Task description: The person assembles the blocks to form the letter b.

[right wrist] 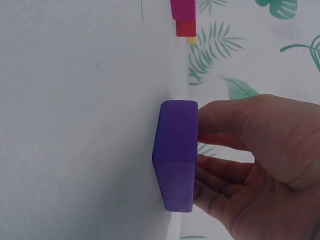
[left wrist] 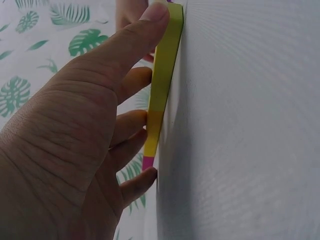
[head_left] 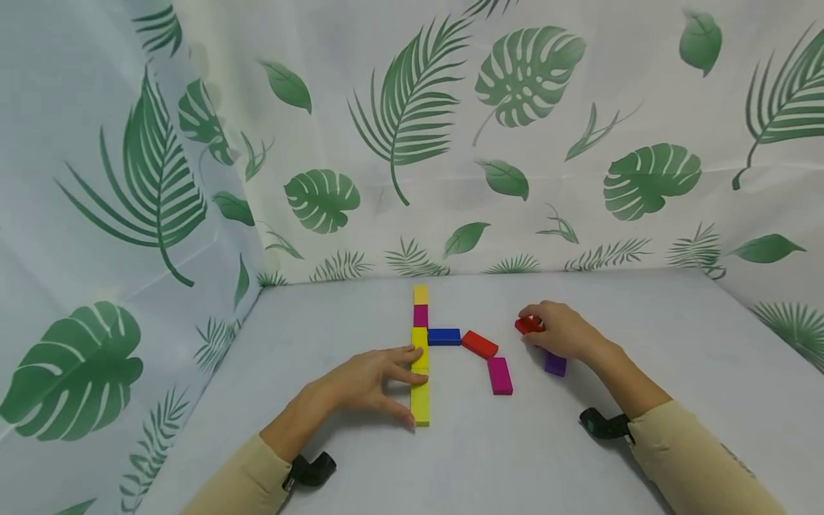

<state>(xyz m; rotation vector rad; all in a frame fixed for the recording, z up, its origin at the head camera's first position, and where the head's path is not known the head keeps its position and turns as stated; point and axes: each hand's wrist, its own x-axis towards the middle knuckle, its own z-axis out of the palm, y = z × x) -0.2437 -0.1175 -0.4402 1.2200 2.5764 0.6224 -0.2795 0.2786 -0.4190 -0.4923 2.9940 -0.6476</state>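
In the head view my left hand (head_left: 367,378) lies over a straight line of blocks, its fingertips on the yellow blocks (head_left: 420,406) and its thumb at their near end. The left wrist view shows the extended fingers along the side of the yellow row (left wrist: 167,65). Farther along that line come a magenta block (head_left: 420,315) and a pale yellow block (head_left: 420,295). My right hand (head_left: 566,332) pinches a red block (head_left: 526,326) between thumb and fingers. Just beneath that hand lies a purple block (head_left: 555,365), large in the right wrist view.
A blue block (head_left: 444,337) extends right from the line, followed by another red block (head_left: 479,344) at an angle and a pink block (head_left: 500,376). The pale tabletop (head_left: 322,307) meets a leaf-printed curtain (head_left: 438,157) at the back and sides.
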